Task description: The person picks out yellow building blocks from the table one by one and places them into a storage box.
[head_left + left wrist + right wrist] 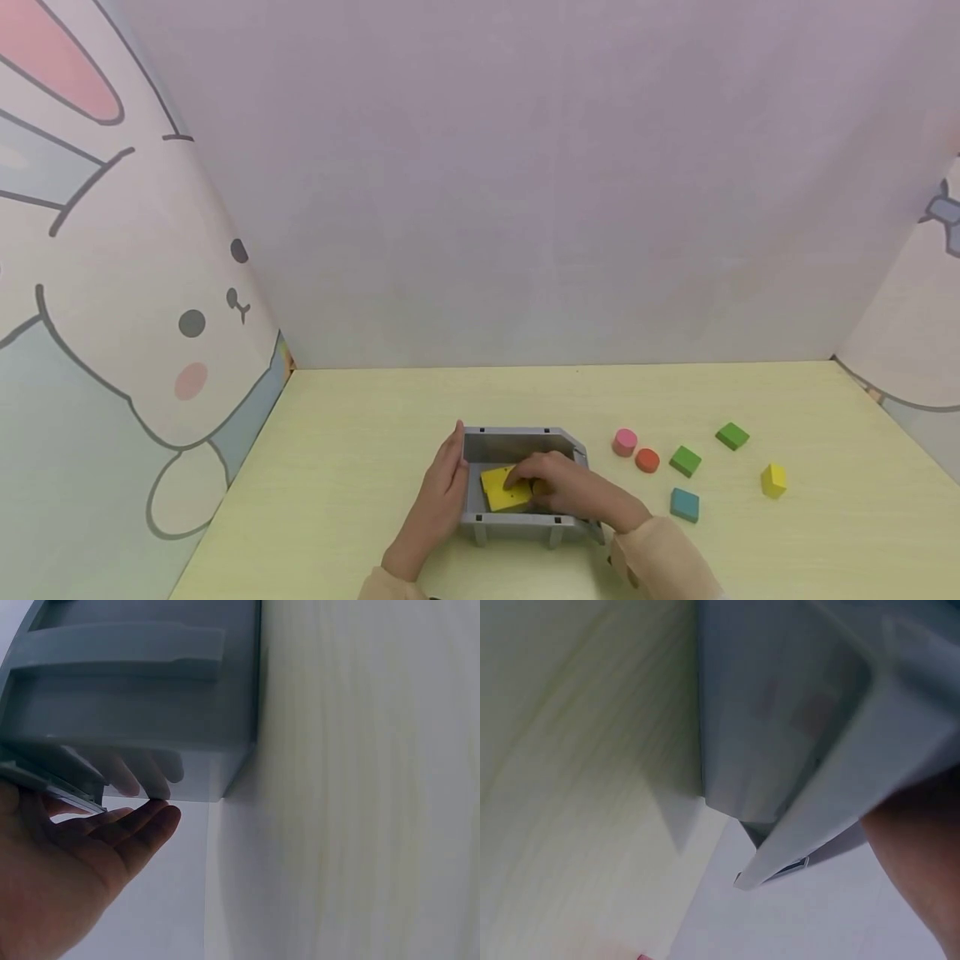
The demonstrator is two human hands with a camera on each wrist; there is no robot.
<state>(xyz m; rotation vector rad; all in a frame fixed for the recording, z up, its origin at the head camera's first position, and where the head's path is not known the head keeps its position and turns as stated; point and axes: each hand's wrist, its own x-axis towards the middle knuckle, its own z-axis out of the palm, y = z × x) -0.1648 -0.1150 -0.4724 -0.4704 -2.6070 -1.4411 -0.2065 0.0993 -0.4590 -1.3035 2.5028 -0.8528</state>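
A small grey plastic box sits on the pale yellow table, open at the top. My left hand lies flat against the box's left wall, fingers straight; the left wrist view shows those fingers along the grey box. Reaching down into the box, my right hand has its fingertips on a flat yellow block that lies inside. In the right wrist view only the box's outer wall and a bit of that hand show, blurred.
Loose blocks lie to the right of the box: a pink cylinder, an orange-red cylinder, two green squares, a teal square and a yellow piece. Printed panels wall the table at left, back and right.
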